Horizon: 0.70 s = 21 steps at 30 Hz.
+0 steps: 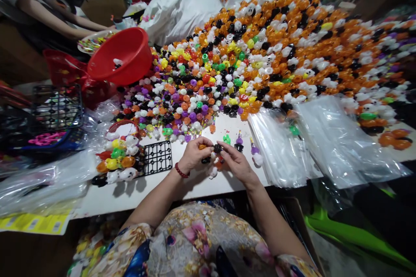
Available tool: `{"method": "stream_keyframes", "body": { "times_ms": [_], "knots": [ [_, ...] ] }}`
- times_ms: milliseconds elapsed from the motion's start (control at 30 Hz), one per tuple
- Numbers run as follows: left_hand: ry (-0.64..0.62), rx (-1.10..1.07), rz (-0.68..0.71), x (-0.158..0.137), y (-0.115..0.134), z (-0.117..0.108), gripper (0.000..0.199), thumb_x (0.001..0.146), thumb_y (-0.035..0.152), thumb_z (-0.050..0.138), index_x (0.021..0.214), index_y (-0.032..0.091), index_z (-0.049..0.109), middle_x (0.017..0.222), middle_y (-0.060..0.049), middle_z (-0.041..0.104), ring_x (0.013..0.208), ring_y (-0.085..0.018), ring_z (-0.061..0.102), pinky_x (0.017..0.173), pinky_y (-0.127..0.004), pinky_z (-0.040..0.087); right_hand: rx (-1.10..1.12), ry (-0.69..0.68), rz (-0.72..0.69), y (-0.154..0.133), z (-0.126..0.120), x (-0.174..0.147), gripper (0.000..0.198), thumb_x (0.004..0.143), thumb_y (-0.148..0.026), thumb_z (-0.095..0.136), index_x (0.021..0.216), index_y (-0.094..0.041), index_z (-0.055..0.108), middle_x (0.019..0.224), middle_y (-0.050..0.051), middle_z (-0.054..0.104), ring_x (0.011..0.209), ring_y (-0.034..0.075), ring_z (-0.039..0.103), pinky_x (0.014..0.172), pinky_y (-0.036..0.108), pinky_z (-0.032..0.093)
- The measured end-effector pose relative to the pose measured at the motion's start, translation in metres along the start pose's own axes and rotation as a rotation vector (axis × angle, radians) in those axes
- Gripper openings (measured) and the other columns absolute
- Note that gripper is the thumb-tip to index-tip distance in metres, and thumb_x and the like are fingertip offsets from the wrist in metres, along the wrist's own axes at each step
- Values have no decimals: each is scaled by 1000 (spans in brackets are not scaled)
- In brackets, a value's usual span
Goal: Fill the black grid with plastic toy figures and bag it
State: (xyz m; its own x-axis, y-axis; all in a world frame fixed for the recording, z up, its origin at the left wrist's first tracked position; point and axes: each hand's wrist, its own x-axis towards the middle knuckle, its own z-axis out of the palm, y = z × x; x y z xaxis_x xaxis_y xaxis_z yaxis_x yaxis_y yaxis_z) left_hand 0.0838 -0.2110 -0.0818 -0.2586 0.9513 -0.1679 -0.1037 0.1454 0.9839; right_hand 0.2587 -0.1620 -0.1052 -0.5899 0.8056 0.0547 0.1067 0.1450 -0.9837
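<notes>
My left hand [195,153], with a red bead bracelet [182,170] on its wrist, pinches a small orange plastic toy piece [203,146]. Facing it, my right hand [238,162] has its thumb and fingers closed on a small black ridged plastic piece [217,148]. The two pieces are close together; whether they are joined I cannot tell. Beneath and between my hands lie a few loose pieces, among them a white one [212,172]. Just beyond my right fingers are a green figure [226,139], a purple-and-black piece [239,142] and a purple-and-white piece [256,155].
A large heap of small plastic toys [292,52] covers the table's back. Left are a black grid tray [158,157], grouped toy figures [118,158] and a red basin [121,58]. Clear plastic bags [276,147] lie right. Another person's arm [55,19] reaches in at upper left.
</notes>
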Motion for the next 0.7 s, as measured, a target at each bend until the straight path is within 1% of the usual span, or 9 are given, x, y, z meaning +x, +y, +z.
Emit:
{"method": "stream_keyframes", "body": {
  "times_ms": [100,133,200,267,367,467,533,600,700],
  "knots": [
    [-32,-16,-23,-2,0,1,17,58,25,74,69,16,65,64,1,61,58,-10,52,55,-21,42,-148,32,-97,-9,0,-1,48,85,-44,66,129,-24,62,125,10,64,112,23,62,94,36,53],
    [-43,-26,-29,-2,-1,2,18,57,25,75,69,15,65,64,1,60,58,-9,52,55,-21,42,-182,28,-133,-12,0,-1,45,86,-42,66,127,-23,63,123,10,65,110,22,63,94,36,53],
    [-66,-57,-54,-2,-2,4,20,56,26,77,68,15,65,63,2,60,56,-9,51,54,-21,41,-227,8,-189,-17,1,0,33,89,-38,62,118,-22,67,112,9,69,103,21,65,91,35,53],
    [-92,-105,-93,-1,-3,6,25,56,28,80,69,15,64,60,3,59,54,-8,50,53,-20,40,-250,17,-193,-19,2,0,25,91,-34,59,110,-22,69,103,7,71,94,20,66,85,34,54],
    [-95,-243,-130,1,-4,9,32,60,37,82,71,15,62,60,3,57,54,-8,50,54,-21,40,-251,79,-183,-18,4,-1,21,90,-32,61,107,-22,70,98,6,72,87,19,67,80,32,55],
    [-58,-453,-141,2,-6,10,35,65,41,82,75,15,60,69,2,60,63,-9,55,62,-21,44,-238,134,-241,-15,5,-3,18,89,-30,64,103,-24,72,94,5,73,86,18,68,80,32,56],
    [-59,-561,-166,2,-7,11,35,62,36,84,79,15,61,76,1,63,71,-10,58,67,-21,46,-248,168,-271,-13,5,-4,17,89,-28,64,103,-25,73,94,5,73,87,18,68,81,32,56],
    [-60,-615,-184,2,-8,12,35,61,32,86,82,15,63,80,0,63,74,-10,59,70,-22,47,-278,186,-279,-11,5,-4,19,89,-26,63,106,-25,72,98,5,73,90,19,68,82,32,57],
    [-45,-630,-158,1,-12,15,36,64,36,86,82,15,63,81,0,63,76,-10,58,72,-22,47,-338,186,-301,-9,6,-4,25,89,-22,60,112,-25,70,105,7,72,96,20,68,83,34,57]
  ]
}}
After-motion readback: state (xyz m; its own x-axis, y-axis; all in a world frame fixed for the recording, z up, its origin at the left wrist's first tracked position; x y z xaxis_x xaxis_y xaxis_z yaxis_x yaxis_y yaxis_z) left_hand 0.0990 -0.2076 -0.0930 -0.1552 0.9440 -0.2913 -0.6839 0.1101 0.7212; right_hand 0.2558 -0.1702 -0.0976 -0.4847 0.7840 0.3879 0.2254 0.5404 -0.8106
